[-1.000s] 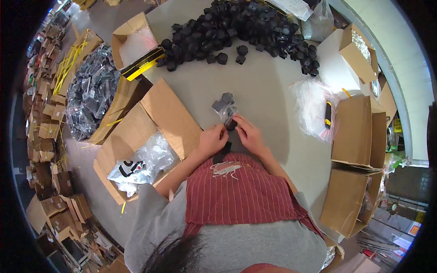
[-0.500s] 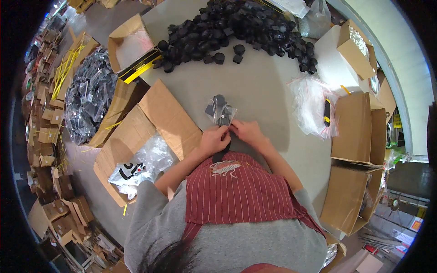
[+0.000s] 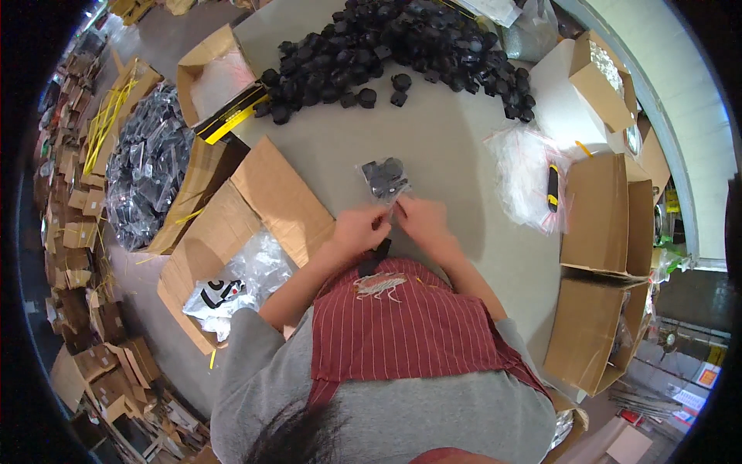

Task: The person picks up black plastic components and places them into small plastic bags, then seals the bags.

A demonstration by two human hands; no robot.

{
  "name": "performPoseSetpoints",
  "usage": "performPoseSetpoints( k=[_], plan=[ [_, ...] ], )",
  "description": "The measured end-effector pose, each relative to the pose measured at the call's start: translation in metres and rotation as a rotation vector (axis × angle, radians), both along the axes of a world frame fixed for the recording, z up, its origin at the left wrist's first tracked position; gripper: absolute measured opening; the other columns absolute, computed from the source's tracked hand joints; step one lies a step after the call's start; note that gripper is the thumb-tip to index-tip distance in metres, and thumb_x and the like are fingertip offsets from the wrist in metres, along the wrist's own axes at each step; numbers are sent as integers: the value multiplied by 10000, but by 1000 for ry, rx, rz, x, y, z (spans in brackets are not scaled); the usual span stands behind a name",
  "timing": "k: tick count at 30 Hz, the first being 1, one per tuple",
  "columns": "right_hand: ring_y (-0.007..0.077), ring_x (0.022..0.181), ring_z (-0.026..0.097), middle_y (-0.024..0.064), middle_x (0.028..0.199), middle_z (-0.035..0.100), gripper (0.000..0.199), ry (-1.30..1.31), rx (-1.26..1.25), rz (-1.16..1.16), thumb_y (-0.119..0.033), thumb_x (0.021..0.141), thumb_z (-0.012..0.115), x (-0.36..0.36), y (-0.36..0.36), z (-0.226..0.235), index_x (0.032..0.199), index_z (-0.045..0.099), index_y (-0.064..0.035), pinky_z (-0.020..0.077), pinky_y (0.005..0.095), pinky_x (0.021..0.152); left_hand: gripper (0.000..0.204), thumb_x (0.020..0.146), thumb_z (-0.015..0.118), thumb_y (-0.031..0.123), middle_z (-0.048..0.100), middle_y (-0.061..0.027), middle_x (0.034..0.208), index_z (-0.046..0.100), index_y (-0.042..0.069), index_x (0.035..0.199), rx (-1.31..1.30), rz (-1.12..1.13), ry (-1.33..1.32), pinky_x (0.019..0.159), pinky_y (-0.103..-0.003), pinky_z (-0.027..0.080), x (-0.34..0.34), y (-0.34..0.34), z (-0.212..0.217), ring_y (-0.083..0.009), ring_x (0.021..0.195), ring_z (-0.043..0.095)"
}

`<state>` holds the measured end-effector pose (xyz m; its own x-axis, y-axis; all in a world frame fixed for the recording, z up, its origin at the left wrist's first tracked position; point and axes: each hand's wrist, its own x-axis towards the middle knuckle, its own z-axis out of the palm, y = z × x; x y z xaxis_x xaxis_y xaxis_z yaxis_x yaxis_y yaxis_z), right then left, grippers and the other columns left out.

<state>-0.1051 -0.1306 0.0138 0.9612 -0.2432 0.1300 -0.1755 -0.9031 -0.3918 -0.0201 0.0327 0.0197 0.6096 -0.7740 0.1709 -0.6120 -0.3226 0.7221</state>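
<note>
A clear bag (image 3: 397, 193) of dark parts (image 3: 385, 175) is held at its near end by the left hand (image 3: 359, 230) and right hand (image 3: 424, 222). Black pieces (image 3: 402, 48) are heaped beyond both hands; an opened carton (image 3: 284, 203) is placed to their left, plastic bags (image 3: 519, 174) to their right.

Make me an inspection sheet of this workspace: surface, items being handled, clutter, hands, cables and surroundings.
Surface: grey table, partly shadowed on the right.
Items handled: clear bag with black pieces inside; heap of black pieces toward the far edge.
Clutter: loose clear bags on the right, black-and-yellow tool on top; opened cardboard box on the left holding crumpled plastic.
Hands: left hand and right hand at the bag's near end, fingers closed on it; both slightly blurred.
Cables: nothing seen.
Surroundings: stacked cardboard boxes far left; yellow straps nearer.
</note>
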Motion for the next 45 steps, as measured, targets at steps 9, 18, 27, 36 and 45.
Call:
performPoseSetpoints(
  k=[9,18,27,36,45],
  plan=[
    [248,963,630,53,1070,647,171,-228,-296,330,-174,806,684,-35,-34,91,956,662,-96,467,427,948,30,768,663,148,624,-80,670,659,120,777,-85,99,-236,574,-392,497,24,-13,83,-263,668,639],
    [273,883,612,64,934,656,160,-452,48,138,-75,751,734,-43,-42,90,888,652,-62,476,402,857,276,839,750,253,701,-59,930,665,56,1011,-265,-67,323,856,-323,497,17,-36,68,-209,904,657],
    [279,1128,590,112,1194,636,433,-439,769,-77,-149,782,767,-40,-50,75,1178,609,-72,439,395,1003,115,870,708,77,703,-41,865,670,11,957,-308,13,358,813,-275,504,17,-42,44,-116,860,635],
    [174,1035,608,81,1148,656,511,-71,1209,-98,-241,852,753,-31,-60,-3,1284,568,-42,480,329,914,499,806,769,227,673,-133,1075,562,36,1218,-284,-159,414,879,-340,504,23,-48,9,-220,990,648],
    [176,1059,601,79,1188,638,520,-171,1459,-192,-130,836,755,-41,-36,-7,1304,550,-33,481,334,923,723,741,827,192,611,-129,1181,464,-7,1333,-208,-79,913,921,-361,491,16,-42,-1,-215,1068,601]
  ],
)
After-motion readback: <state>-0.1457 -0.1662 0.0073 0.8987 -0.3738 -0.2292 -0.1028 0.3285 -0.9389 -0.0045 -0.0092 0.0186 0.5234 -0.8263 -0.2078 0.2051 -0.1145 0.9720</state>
